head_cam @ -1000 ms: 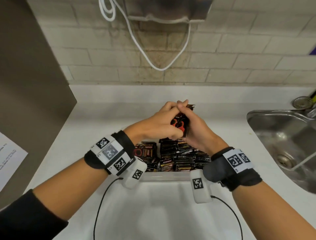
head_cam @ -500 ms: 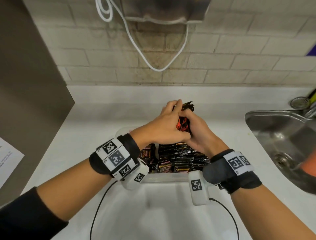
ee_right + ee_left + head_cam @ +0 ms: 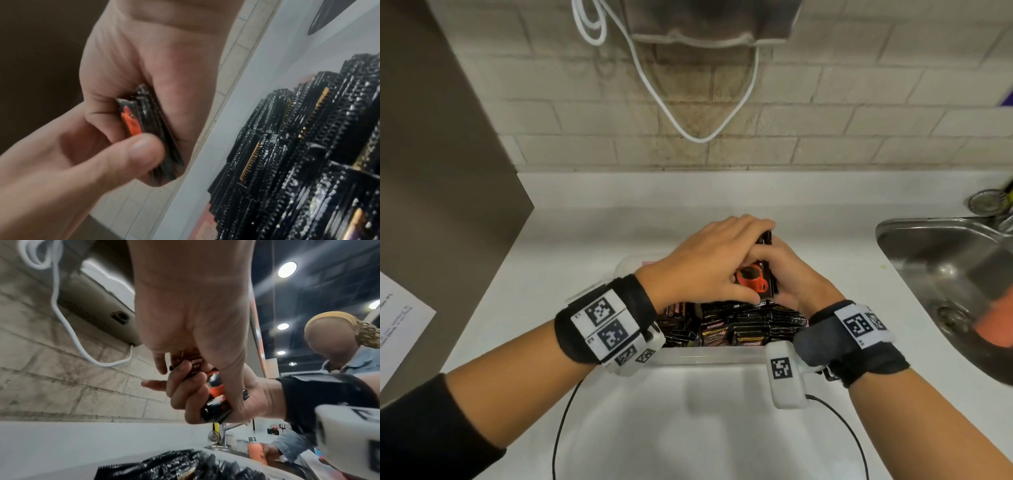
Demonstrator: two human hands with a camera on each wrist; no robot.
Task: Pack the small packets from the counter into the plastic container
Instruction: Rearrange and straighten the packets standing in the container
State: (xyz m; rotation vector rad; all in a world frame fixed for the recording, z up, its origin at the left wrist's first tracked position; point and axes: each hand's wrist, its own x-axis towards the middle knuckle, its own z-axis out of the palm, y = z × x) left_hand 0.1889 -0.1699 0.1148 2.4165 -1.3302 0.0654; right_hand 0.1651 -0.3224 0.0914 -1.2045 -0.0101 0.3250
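**Black packets held in two hands over the box**

Black and shiny, a small stack of packets sits between both hands. The front one has an orange cup on it. The stack stands on its edge, just above the middle of the head view, and a little way above the plastic container.

The left hand is at 9 o'clock from the stack. Its thumb presses on the low edge of the stack and its fingers lie over the top. The right hand is at 3 o'clock from the stack. Its fingers curl round the far side of the stack, and the left wrist view shows them wrapped tight on it. So both hands grip the same stack, and they touch each other.

The plastic container is clear and sits on the white counter under the hands, at 6 o'clock from the stack. Lots of packed packets stand in rows in it, black with gold and red bits. The two wrists hang over its near corners.

A steel sink is at 3 o'clock, well away from the hands. A white cord hangs on the brick wall at 12 o'clock. A sheet of paper shows at 9 o'clock.
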